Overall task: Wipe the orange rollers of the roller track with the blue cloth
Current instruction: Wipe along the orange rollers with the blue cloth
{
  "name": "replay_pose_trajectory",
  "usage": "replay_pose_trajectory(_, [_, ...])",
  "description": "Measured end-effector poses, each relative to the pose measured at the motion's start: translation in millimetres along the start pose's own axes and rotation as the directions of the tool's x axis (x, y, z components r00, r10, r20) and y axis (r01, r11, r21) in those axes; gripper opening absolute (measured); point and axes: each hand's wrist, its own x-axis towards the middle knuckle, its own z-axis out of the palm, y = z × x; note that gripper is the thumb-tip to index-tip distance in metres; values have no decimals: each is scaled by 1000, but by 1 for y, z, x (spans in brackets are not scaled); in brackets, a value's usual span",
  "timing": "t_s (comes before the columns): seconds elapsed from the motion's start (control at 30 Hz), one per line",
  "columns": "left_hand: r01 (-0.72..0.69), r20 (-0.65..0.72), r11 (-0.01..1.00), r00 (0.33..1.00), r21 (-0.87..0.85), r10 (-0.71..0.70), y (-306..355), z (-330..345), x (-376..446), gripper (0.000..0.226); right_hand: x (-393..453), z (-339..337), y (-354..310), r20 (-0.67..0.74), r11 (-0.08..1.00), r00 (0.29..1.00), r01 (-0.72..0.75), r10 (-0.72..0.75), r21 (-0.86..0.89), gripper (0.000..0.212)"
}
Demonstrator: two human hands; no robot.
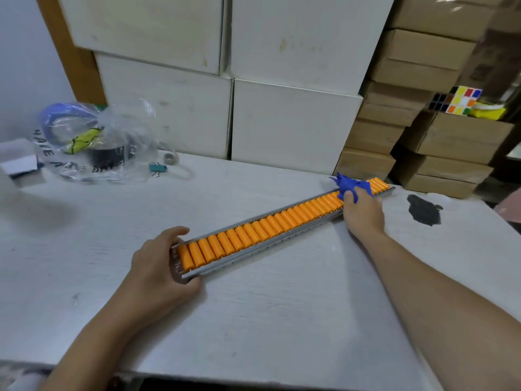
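Note:
A long metal roller track lies slantwise on the white table, its row of several orange rollers running from near centre to the far right. My left hand grips the track's near end, fingers wrapped around the frame. My right hand presses a crumpled blue cloth onto the rollers close to the far end. A few rollers show beyond the cloth.
A clear plastic bag with tape and other items sits at the back left, with a teal binder clip beside it. White boxes and brown cartons stand behind the table. A dark stain marks the table's right side.

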Motion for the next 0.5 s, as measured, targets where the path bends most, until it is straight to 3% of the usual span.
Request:
replay_pose_trajectory(0.13, [26,1,996,1000,-84,-26,-3,0,0,70,-42,3,-25,55,999,997,53,-53,2,46])
replay_pose_trajectory(0.33, [52,30,986,998,-158,-48,-1,-3,0,74,-115,7,-68,120,978,976,167,-182,125,40])
replay_pose_trajectory(0.5, [75,43,982,997,-174,-68,0,-4,0,82,-169,27,-96,100,911,912,381,-399,159,37])
